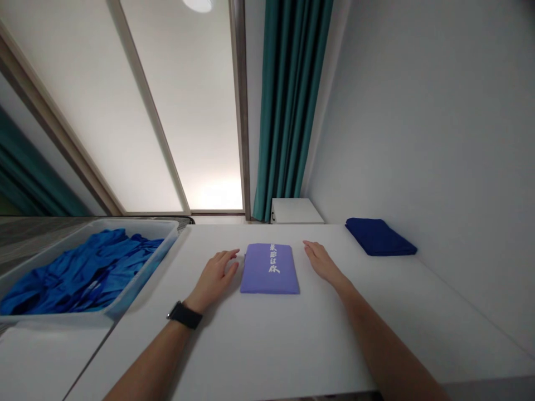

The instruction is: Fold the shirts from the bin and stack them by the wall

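Note:
A purple folded cloth piece (261,275) with white lettering down its face lies flat on the white table (271,340). It looks like a neatly folded shirt or bag; which one I cannot tell. Just left of it is my left hand (215,278), fingers stretched out and holding nothing, with a dark watch on the wrist. My right hand (321,260) is held a little off the cloth's right side, its fingers extended and nothing in them. Neither hand appears to grip the cloth.
At the left stands a translucent white bin (167,231) with crumpled blue cloth (96,273) in it. A folded navy cloth (378,236) lies at the table's right, by the wall (438,139). Behind the table are a small white cabinet (296,210) and a green curtain (292,100).

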Motion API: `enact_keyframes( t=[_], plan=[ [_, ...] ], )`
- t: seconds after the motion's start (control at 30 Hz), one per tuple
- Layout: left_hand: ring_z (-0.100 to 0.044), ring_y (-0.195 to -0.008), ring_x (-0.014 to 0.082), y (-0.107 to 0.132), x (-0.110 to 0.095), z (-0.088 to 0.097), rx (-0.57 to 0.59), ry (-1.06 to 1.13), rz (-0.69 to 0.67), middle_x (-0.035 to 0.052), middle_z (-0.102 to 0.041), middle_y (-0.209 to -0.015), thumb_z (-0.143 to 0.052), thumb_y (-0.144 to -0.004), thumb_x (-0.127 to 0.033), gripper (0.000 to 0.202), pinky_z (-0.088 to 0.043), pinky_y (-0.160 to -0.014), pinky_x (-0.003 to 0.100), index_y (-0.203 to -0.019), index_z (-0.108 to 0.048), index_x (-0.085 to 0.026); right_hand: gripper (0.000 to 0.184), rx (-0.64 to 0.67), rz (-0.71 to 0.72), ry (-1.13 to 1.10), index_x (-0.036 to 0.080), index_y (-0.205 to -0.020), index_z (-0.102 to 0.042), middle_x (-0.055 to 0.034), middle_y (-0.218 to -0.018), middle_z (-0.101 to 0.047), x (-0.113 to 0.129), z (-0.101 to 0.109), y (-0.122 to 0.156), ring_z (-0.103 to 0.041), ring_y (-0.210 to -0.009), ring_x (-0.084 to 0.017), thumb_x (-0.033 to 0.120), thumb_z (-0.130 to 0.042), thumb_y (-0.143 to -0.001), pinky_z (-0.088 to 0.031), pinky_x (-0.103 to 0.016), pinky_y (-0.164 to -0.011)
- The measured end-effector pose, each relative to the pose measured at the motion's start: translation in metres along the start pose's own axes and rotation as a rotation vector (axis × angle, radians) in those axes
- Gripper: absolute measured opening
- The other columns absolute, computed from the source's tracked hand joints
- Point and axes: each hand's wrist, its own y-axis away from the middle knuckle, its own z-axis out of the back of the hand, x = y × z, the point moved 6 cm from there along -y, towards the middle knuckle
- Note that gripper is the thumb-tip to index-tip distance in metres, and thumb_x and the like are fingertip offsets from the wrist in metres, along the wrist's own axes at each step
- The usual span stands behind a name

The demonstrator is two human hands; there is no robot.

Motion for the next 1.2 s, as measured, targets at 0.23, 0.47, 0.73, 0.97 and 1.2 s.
enact_keyframes(
  t=[0.23,0.47,0.73,0.97,1.2],
  plan=[
    [-0.060,-0.100,0.0236,0.005,-0.015,-0.016,0.023,0.024,0.081,0.0067,-0.067,-0.105,-0.046,-0.094,-0.039,0.032,-0.046,-0.090,0.043,-0.119,-0.056,-0.021,0.039,0.019,0.096,0.017,0.017,-0.128,-0.055,-0.0089,-0.124,-0.061,0.026,-0.019,0.005,-0.052,-0.115,-0.019,0.026,-0.032,-0.098,-0.035,-0.032,-0.103],
    [-0.059,-0.103,0.0246,0.004,-0.019,-0.023,0.035,-0.005,0.088,0.0063,-0.066,-0.107,-0.048,-0.093,-0.044,0.030,-0.044,-0.092,0.044,-0.111,-0.058,-0.022,0.040,0.080,0.020,0.120,0.019,-0.132,-0.052,-0.0089,-0.128,-0.058,0.039,-0.019,0.006,-0.048,-0.119,-0.019,0.025,-0.029,-0.100,-0.032,-0.032,-0.103],
    [-0.058,-0.105,0.0254,0.006,-0.022,-0.023,0.057,-0.026,0.066,0.0067,-0.066,-0.108,-0.051,-0.093,-0.043,0.028,-0.043,-0.091,0.044,-0.109,-0.058,-0.021,0.031,0.434,-0.205,0.111,0.013,-0.091,-0.068,-0.0152,-0.103,-0.070,0.053,-0.011,-0.052,-0.065,-0.094,-0.023,0.028,-0.041,-0.095,-0.046,-0.032,-0.079],
    [-0.056,-0.107,0.0260,0.009,-0.024,-0.024,0.077,-0.086,0.038,0.0073,-0.064,-0.113,-0.056,-0.090,-0.041,0.028,-0.041,-0.093,0.044,-0.110,-0.056,-0.021,0.027,0.785,-0.346,-0.060,0.013,-0.077,-0.062,-0.0040,-0.066,-0.065,0.064,-0.018,-0.071,-0.060,-0.051,-0.012,0.036,-0.055,-0.090,-0.049,-0.026,-0.055],
    [-0.056,-0.107,0.0265,0.010,-0.023,-0.026,0.100,-0.120,0.032,0.0078,-0.064,-0.114,-0.057,-0.090,-0.042,0.030,-0.042,-0.092,0.042,-0.112,-0.056,-0.022,0.035,0.939,-0.365,-0.261,0.014,-0.084,-0.061,0.0010,-0.064,-0.062,0.065,-0.023,-0.071,-0.056,-0.049,-0.009,0.048,-0.070,-0.082,-0.052,-0.022,-0.053]
  ],
)
